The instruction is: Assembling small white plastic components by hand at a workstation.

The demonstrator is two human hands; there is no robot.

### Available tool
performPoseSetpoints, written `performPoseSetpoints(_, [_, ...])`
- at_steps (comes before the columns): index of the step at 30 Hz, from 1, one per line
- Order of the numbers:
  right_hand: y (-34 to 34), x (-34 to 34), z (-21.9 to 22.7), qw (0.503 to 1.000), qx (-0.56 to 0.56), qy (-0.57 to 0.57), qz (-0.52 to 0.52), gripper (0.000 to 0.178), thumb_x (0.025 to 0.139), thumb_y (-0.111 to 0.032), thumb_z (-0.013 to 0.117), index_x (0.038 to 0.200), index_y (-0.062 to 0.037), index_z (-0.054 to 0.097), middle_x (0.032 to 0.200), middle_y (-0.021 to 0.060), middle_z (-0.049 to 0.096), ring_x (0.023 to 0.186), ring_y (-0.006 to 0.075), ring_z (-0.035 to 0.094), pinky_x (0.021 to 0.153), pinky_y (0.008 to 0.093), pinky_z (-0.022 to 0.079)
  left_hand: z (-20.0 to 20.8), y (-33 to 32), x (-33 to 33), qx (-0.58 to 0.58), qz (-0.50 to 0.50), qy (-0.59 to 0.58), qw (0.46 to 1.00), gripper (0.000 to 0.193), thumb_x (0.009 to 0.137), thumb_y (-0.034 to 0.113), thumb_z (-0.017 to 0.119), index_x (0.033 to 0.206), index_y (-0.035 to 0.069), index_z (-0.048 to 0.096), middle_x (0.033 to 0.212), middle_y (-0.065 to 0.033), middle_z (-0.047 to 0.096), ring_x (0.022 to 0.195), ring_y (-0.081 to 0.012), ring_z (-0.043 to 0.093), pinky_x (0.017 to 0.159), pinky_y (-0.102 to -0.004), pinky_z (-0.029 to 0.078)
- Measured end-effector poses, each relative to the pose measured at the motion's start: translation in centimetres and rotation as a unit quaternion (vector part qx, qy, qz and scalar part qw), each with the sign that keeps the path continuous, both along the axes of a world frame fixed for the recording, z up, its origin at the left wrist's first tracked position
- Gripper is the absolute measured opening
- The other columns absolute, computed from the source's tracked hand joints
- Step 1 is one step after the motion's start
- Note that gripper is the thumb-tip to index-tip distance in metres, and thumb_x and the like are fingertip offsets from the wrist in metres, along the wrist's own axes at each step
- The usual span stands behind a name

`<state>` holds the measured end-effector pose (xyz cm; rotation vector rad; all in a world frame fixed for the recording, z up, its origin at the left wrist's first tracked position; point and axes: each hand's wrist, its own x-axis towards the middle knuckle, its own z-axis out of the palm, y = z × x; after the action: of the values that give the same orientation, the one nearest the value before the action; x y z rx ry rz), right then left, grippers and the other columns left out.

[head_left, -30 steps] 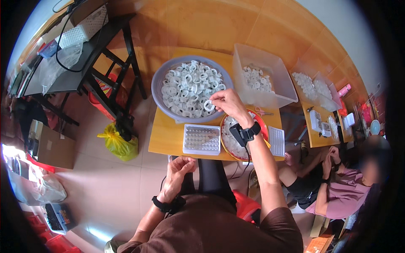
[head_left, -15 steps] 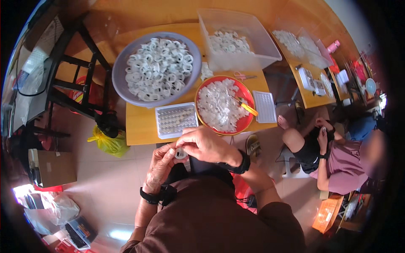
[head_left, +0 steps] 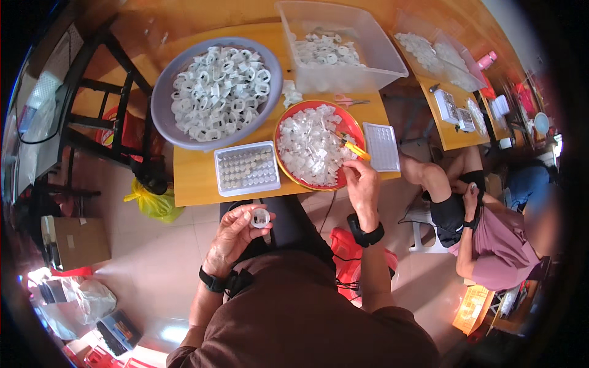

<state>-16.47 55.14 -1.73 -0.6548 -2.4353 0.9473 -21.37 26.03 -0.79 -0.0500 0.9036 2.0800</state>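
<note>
My left hand (head_left: pixel 236 230) is closed on a small round white plastic part (head_left: pixel 260 218), held between thumb and fingers above my lap. Dark detail shows inside its ring. At the right rim of a red bowl (head_left: pixel 361 136) is my right hand (head_left: pixel 364 189), its fingertips drawn together at the small clear plastic pieces (head_left: pixel 310 144); anything between them is too small to make out. A yellow-handled cutter (head_left: pixel 357 151) lies across those pieces. Left of the bowl, a clear tray (head_left: pixel 247 168) holds rows of small round pieces.
A grey-blue basin (head_left: pixel 157 101) of white ring-shaped parts stands at the table's left. Behind the bowl are a translucent bin (head_left: pixel 343 78) and scissors (head_left: pixel 351 100). Another tray (head_left: pixel 381 147) lies at right. A seated person (head_left: pixel 491 245) works further right; a black stool frame (head_left: pixel 98 122) stands left.
My right hand has left the round part and moved right to the red bowl's rim. My left hand still holds the part, now facing upward in plain view.
</note>
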Motion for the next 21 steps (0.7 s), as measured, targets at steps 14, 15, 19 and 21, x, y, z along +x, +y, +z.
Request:
performPoseSetpoints(14, [-11.5,0.3,4.9,0.939,-0.030,0.140,0.313,0.032,0.065,-0.007,0.077,0.095,-0.0059,0.063,0.085,0.0082,0.058,0.076,0.0261,0.059,0.065,0.0359,0.048,-0.2,1.1,0.2,0.062,0.039,0.020,0.997,0.031,0.092,0.019,0.056,0.116,0.000,0.058,0.108,-0.0120,0.063,0.095,-0.0183,0.062,0.085,-0.0322,0.051])
performPoseSetpoints(15, [-11.9,0.4,4.9,0.940,-0.031,0.137,0.309,0.033,0.065,-0.008,0.077,0.095,-0.0060,0.063,0.086,0.0074,0.058,0.076,0.0255,0.059,0.065,0.0359,0.048,-0.1,1.1,0.1,0.071,0.037,0.023,0.997,0.029,0.092,0.018,0.056,0.116,0.001,0.059,0.107,-0.0095,0.064,0.095,-0.0172,0.062,0.084,-0.0309,0.052])
performPoseSetpoints(19, [-12.3,0.5,4.3,0.941,0.016,0.146,0.304,0.034,0.064,-0.008,0.077,0.096,-0.0070,0.064,0.088,0.0054,0.056,0.076,0.0238,0.058,0.065,0.0359,0.047,0.0,1.1,0.4,0.046,0.044,0.031,0.997,0.028,0.092,0.017,0.057,0.115,0.001,0.059,0.107,-0.0086,0.064,0.097,-0.0164,0.061,0.085,-0.0311,0.051])
performPoseSetpoints(21, [-12.4,0.4,4.0,0.940,0.040,0.149,0.304,0.034,0.064,-0.007,0.076,0.096,-0.0075,0.064,0.088,0.0054,0.056,0.076,0.0235,0.057,0.065,0.0359,0.047,0.4,1.2,0.4,0.028,0.031,0.032,0.999,0.027,0.091,0.016,0.058,0.114,0.001,0.060,0.107,-0.0082,0.064,0.098,-0.0158,0.060,0.085,-0.0306,0.051])
